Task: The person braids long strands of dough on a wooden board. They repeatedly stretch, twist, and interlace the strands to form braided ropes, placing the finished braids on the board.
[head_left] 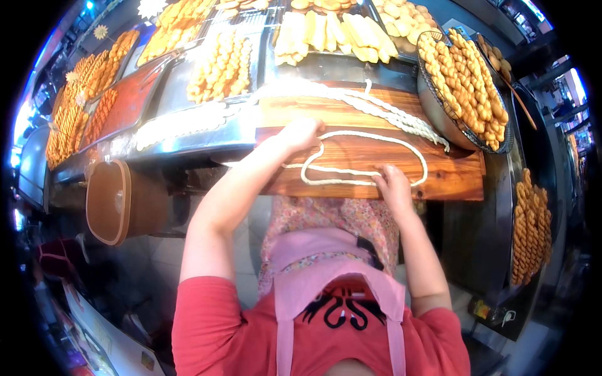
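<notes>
A long, thin white dough rope (421, 155) lies in a wide loop on the wooden board (461, 183) in front of me. My left hand (301, 135) is closed around the rope at the loop's left side, its fingertips partly hidden by the hand. At the loop's near right, the fingers of my right hand (393, 187) pinch the rope close to the board's front edge. Behind the loop, several pale raw dough twists (401, 116) stretch across the back of the board.
A deep pot (433, 111) heaped with golden fried twists stands at the board's right end. Metal trays of fried dough sticks (326, 34) and twists (221, 66) line the far side. A brown bin (106, 203) is at the left, and more fried twists (530, 229) lie far right.
</notes>
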`<state>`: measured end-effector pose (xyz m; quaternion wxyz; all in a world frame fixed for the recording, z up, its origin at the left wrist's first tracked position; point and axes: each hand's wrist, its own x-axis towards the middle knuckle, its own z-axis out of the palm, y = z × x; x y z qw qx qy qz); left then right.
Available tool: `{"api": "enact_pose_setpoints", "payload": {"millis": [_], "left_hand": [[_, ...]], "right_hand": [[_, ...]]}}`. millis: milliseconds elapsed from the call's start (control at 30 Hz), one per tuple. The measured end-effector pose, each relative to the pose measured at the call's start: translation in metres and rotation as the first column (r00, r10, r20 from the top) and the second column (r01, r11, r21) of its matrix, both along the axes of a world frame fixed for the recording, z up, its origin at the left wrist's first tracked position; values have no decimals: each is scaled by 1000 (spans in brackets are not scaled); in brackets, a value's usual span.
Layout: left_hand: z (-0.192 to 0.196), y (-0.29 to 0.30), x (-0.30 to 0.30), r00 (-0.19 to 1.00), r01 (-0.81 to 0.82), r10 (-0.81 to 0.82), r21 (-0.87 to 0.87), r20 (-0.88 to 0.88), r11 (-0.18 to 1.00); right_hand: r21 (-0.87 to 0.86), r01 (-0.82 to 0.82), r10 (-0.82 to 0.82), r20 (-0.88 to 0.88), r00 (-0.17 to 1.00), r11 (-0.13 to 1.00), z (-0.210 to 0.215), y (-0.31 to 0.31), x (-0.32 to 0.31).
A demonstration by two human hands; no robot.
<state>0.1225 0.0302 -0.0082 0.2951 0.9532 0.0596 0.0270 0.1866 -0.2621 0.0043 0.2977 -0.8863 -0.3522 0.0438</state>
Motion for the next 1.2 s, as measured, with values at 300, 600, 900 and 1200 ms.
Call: {"api": "enact_pose_setpoints", "payload": {"millis": [300,600,900,1200], "left_hand": [[13,134,-118,812,-527,564,228,-148,819],[108,143,-106,688,-699,602,146,405,700],[228,123,1,736,-663,491,347,466,664],[21,56,-94,827,-494,460,-27,-323,869]], "right_hand": [[-255,21,61,309,949,967,6,-53,43],[221,-103,69,156,985,970,-17,-75,45],[171,-84,17,363,931,982,-16,-89,37],[-72,-121,133,193,972,990,14,-198,117]]}}
